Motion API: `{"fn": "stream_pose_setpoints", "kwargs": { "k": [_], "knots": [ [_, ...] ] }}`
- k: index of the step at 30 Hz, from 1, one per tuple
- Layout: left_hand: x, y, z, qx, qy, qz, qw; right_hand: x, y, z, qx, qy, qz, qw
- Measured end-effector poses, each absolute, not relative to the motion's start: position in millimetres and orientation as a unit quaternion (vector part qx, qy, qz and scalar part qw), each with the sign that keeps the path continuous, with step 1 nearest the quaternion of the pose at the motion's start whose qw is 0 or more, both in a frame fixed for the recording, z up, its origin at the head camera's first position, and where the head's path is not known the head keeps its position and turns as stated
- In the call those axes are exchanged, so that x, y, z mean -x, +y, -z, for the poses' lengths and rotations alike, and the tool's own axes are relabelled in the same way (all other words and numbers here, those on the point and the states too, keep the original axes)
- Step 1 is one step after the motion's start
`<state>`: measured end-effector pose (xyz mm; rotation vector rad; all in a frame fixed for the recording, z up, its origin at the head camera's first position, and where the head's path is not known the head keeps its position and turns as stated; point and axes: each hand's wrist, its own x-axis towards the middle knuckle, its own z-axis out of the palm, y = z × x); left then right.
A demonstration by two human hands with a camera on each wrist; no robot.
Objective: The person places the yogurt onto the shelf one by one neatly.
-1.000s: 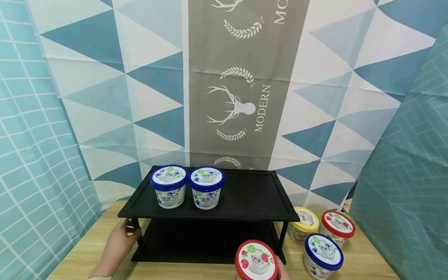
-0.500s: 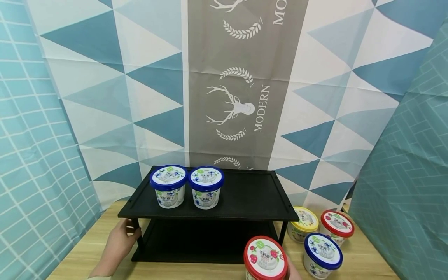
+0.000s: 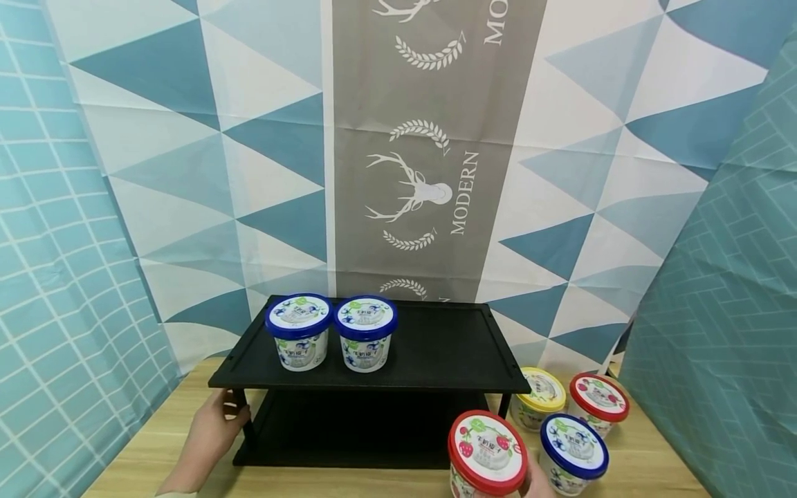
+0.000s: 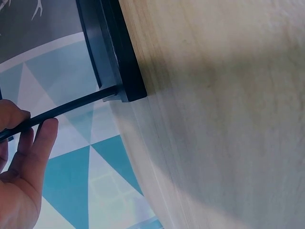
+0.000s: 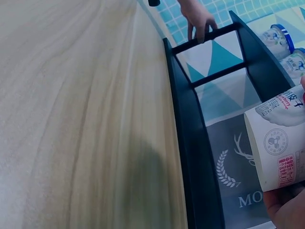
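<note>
My left hand [image 3: 212, 432] is at the front left leg of a black two-tier rack [image 3: 445, 346]. In the left wrist view its thumb and fingers pinch that thin leg [image 4: 71, 107]. My right hand [image 3: 537, 483] grips a red-lidded strawberry yogurt tub [image 3: 488, 453] by its right side, in front of the rack's right end. Seen from the right wrist, the tub's white wall [image 5: 274, 157] is above the table, with fingers beneath and beside it. Two blue-lidded yogurt tubs [image 3: 299, 332] stand side by side at the left of the top shelf.
Right of the rack, a yellow-lidded tub [image 3: 542, 398], another red-lidded tub [image 3: 599, 401] and a blue-lidded tub [image 3: 573, 453] stand grouped on the wooden table [image 3: 654, 470]. The lower shelf [image 3: 361, 432] lies close under the top one. Patterned cloth [image 3: 423, 173] hangs behind.
My right hand has moved the red-lidded tub to the right and a little upward in the head view. The left hand stays on the rack's leg; the other tubs stay put.
</note>
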<state>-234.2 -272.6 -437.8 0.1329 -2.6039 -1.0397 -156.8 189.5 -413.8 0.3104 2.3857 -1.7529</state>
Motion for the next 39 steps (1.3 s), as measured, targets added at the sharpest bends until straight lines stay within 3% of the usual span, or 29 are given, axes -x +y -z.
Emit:
{"fn": "stream_pose_setpoints", "kwargs": {
  "k": [16,39],
  "knots": [
    [233.8,-273.4,438.9,-0.052,-0.916,0.361,0.164,159.8,196.2,398.7,-0.120,0.826,0.550,0.019],
    [234.8,-274.2,440.2,-0.041,-0.915,0.363,0.172,156.1,204.1,368.0,-0.103,0.858,0.503,-0.016]
  ]
}}
